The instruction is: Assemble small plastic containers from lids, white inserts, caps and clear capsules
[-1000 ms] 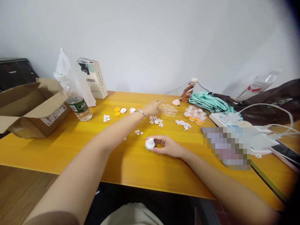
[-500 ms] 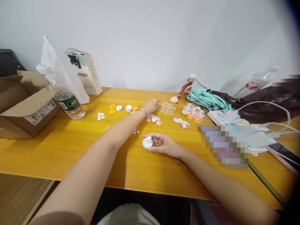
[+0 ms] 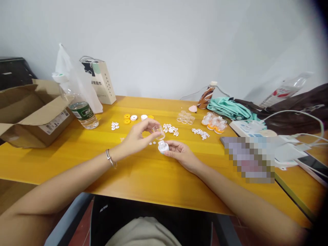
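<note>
The small round plastic piece with a white upper part and a blue base (image 3: 163, 147) was just above or on the near-middle part of the yellow-orange wooden table (image 3: 143, 181); whether its base touched the wood could not be told. The right hand (image 3: 182, 155) grasped it from the side, thumb in front and fingers behind. Directly over it, the left hand (image 3: 139, 135) pinched a clear plastic dome (image 3: 158, 131) between thumb and fingers, tilted, its rim close to the white top; contact between the two could not be made out.

Just beyond the hands lay a few small flat white discs (image 3: 154, 142) and a cluster of white spoked plastic wheels (image 3: 169, 129). To the right was a group of white openwork plastic pieces (image 3: 200, 133). Farther back stood a batch of clear plastic cups (image 3: 185, 118), and beside them, clear-topped pieces with orange bases (image 3: 214, 123).

Toward the left were yellow plastic rings (image 3: 127, 121) next to a white plastic ring (image 3: 133, 118), with small white round pieces (image 3: 115, 126) nearer the clear water bottle with a green label (image 3: 82, 111) and the open brown cardboard box (image 3: 38, 119).
</note>
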A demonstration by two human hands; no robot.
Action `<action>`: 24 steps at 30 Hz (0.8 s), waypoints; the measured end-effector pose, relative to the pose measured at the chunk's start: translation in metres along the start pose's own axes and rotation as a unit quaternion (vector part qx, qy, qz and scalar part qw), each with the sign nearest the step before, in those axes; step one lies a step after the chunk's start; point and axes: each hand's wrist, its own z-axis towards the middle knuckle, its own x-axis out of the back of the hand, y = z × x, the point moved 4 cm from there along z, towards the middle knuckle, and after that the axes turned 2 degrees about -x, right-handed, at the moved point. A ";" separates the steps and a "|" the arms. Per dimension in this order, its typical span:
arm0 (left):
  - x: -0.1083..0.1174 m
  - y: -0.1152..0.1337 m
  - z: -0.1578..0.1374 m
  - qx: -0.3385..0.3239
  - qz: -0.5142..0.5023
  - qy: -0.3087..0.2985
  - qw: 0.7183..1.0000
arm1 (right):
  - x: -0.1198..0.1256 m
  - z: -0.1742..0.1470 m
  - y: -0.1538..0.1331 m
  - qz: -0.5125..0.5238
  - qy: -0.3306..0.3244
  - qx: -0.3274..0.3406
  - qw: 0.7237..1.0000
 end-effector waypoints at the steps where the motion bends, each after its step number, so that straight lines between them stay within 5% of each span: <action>1: 0.001 -0.001 -0.005 0.002 0.011 -0.004 1.000 | 0.000 0.000 0.001 0.000 0.005 -0.005 1.000; 12: -0.018 -0.018 -0.019 0.049 -0.055 -0.053 0.996 | 0.003 0.002 0.002 -0.007 0.025 -0.002 1.000; 24: -0.021 -0.019 -0.026 0.086 -0.040 -0.034 0.995 | -0.001 -0.001 0.002 -0.045 0.063 0.046 0.996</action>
